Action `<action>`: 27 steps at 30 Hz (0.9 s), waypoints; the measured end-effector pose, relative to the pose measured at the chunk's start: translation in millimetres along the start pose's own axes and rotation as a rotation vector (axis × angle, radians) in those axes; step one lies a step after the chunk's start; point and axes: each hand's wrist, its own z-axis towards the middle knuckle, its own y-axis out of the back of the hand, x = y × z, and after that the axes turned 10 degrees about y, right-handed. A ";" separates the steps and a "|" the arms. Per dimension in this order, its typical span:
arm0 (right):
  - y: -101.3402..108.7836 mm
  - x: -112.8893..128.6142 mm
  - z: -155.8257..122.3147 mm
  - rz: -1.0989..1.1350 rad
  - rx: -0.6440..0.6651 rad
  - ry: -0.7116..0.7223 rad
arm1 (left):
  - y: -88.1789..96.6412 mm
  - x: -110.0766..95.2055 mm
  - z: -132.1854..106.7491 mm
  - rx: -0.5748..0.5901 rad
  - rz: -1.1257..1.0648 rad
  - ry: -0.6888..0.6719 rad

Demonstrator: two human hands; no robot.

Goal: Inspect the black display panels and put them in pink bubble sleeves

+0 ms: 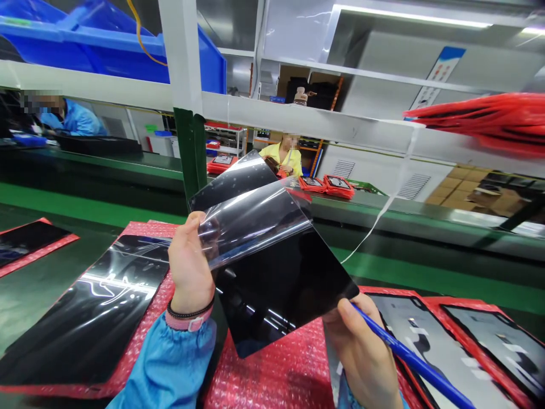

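Observation:
A glossy black screen panel (289, 284) is tilted in the air in front of me. A clear protective film (255, 221) is folded back over its upper part, partly lifted off the surface. My left hand (189, 264) is closed, pinching the film's left edge between thumb and fingers. At the panel's lower right corner, my right hand (361, 341) grips the edge with the thumb on top. A blue pen-like stick (417, 360) also lies in that hand, its far tip hidden. Red bubble wrap (272, 369) is below the panel.
Another black panel (102, 301) lies on bubble wrap to the left. Panels with grey backs (443, 335) lie at right. A white rail (306, 116) crosses ahead, with a white cord (378, 218) hanging down. Co-workers sit beyond, one in yellow (275, 152), one in blue (83, 119).

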 end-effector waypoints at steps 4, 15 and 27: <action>-1.0 2.6 3.4 0.119 0.055 -0.101 | -0.1 -2.4 2.9 0.083 -0.099 0.133; 10.1 -10.4 9.5 -0.196 0.076 -0.131 | 7.3 -2.5 -0.3 0.408 0.047 0.073; -26.0 30.0 -1.3 -0.180 0.409 0.150 | 6.8 -0.7 -12.0 0.559 0.065 0.144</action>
